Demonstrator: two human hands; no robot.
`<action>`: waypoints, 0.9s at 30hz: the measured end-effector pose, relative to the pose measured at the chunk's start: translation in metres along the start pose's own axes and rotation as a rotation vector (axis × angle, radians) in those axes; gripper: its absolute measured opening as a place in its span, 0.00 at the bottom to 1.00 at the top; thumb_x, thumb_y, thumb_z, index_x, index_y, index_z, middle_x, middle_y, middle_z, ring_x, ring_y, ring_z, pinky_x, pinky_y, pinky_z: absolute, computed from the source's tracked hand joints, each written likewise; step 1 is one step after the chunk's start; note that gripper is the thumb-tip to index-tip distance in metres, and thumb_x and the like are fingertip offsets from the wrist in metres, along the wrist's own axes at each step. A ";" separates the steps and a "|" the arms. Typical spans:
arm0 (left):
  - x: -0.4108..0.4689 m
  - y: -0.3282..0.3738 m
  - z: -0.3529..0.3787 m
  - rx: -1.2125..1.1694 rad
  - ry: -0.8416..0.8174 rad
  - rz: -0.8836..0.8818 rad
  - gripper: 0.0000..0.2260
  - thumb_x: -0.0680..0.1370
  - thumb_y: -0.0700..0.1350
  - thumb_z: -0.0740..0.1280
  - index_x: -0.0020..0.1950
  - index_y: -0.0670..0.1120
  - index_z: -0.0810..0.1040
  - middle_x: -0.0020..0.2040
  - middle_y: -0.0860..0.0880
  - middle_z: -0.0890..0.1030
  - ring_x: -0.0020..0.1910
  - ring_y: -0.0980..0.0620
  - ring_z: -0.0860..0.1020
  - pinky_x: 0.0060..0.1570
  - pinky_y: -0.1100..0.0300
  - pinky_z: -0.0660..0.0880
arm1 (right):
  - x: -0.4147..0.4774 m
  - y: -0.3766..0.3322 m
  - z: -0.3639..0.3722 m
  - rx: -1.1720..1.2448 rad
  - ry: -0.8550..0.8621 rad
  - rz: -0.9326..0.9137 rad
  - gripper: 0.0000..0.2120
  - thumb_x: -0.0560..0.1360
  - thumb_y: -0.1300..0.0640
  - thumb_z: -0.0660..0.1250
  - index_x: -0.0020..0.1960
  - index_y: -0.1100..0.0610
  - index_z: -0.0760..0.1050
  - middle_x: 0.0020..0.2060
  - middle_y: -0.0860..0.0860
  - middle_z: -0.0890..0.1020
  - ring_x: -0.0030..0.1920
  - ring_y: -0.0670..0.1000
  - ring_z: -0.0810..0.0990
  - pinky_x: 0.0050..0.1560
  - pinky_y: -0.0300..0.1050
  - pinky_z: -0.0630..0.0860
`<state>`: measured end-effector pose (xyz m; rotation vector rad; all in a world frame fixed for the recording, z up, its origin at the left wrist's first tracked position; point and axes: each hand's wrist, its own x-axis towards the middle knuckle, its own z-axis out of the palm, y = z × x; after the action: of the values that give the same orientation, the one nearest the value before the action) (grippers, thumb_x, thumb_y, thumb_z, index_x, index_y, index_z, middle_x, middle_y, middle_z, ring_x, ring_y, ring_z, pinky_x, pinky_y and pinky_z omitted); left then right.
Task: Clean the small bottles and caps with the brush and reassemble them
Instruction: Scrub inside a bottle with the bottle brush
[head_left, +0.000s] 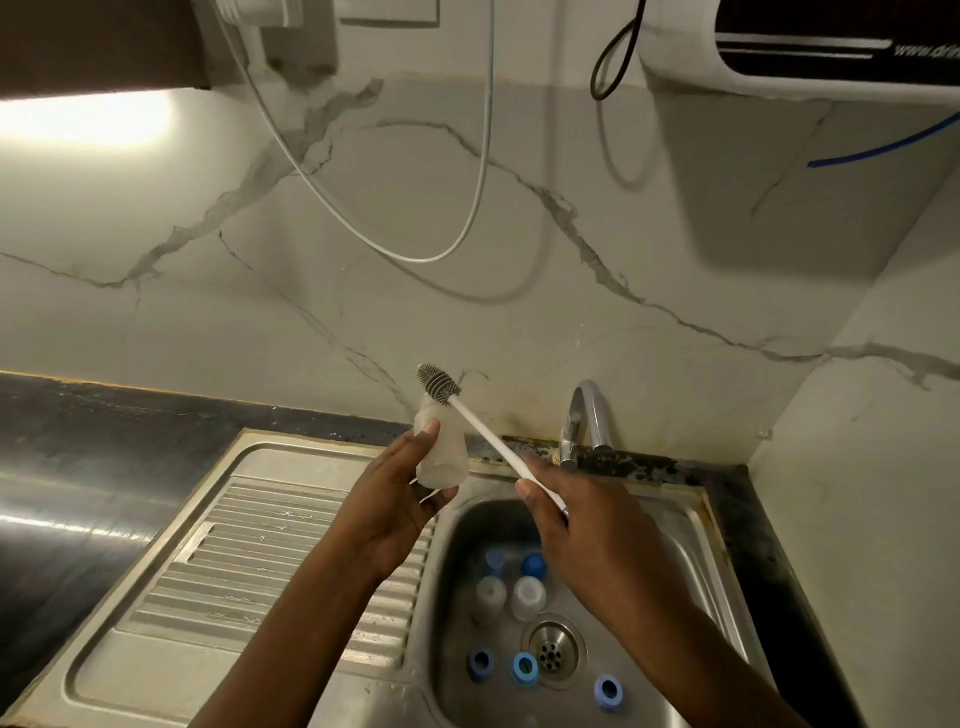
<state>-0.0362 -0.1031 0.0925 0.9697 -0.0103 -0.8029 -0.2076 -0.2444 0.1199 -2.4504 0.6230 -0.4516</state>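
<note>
Veined marble wall rises behind a steel sink set in a dark counter, with a ribbed drainboard to the left and a tap at the far rim. Both hands work above the basin, likely so that drips fall into it and not onto the counter. The left hand grips a small cloudy bottle, fingers curled round its base and far side, thumb pressed on the near wall. The bottle stands nearly upright with its neck pointing up and away, which offers the mouth to the brush. The right hand pinches the near end of the brush's white handle, thumb on top, and the handle runs up and left past the bottle's right shoulder. Its grey bristle head sits just above the bottle's neck, outside it as far as I can tell, so the step looks like work at the mouth. Down in the basin, well below both hands, two more bottles stand side by side just beyond the drain, with two blue caps farther back. Three blue rings lie on the near side around the drain, apparently waiting for the brush or for refitting
</note>
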 end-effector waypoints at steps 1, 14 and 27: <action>0.001 0.001 0.001 -0.007 0.010 0.014 0.27 0.74 0.51 0.75 0.70 0.42 0.78 0.63 0.39 0.82 0.58 0.42 0.82 0.49 0.51 0.84 | 0.000 0.000 0.001 0.007 -0.002 -0.005 0.22 0.84 0.39 0.58 0.76 0.40 0.69 0.55 0.44 0.85 0.46 0.41 0.83 0.43 0.34 0.81; 0.030 0.023 -0.019 -0.195 0.130 0.093 0.22 0.79 0.46 0.72 0.70 0.37 0.76 0.64 0.34 0.83 0.56 0.40 0.87 0.46 0.49 0.86 | -0.028 0.013 0.004 0.042 -0.140 -0.003 0.21 0.83 0.36 0.56 0.73 0.39 0.72 0.33 0.39 0.76 0.38 0.37 0.80 0.37 0.32 0.75; 0.007 -0.003 0.002 -0.330 0.019 0.031 0.27 0.78 0.46 0.71 0.74 0.40 0.71 0.65 0.31 0.81 0.61 0.33 0.83 0.54 0.43 0.85 | 0.010 -0.003 0.001 0.000 -0.050 0.003 0.22 0.84 0.39 0.57 0.77 0.40 0.69 0.51 0.43 0.84 0.41 0.41 0.82 0.41 0.38 0.82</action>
<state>-0.0335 -0.1094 0.0889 0.6633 0.1197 -0.7395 -0.1982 -0.2468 0.1221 -2.4526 0.6062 -0.3878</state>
